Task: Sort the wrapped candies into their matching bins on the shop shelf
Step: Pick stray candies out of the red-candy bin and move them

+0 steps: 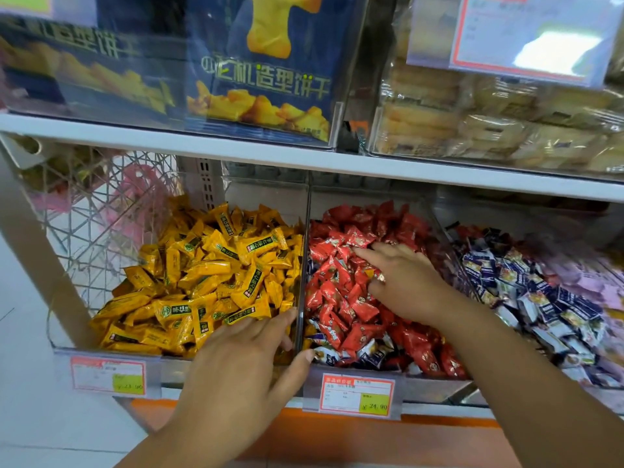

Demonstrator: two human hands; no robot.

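Light, crinkly and slippery, the stray blue-and-white candies [369,354] at the red bin's [435,386] front suit a pinch on a wrapper end; the right hand [401,282] lies spread there, the left hand [243,363] straddles the divider [305,231], both empty.

The lower shelf [337,430], orange along its front edge, carries three clear bins side by side: the left bin [175,366] heaped with yellow candies [209,282], the middle bin [422,386] with red candies [341,292], the right bin [449,251] with blue-and-white candies [526,298]. The white upper shelf [236,153] bears blue biscuit boxes [263,79] and wrapped pastries [489,130].
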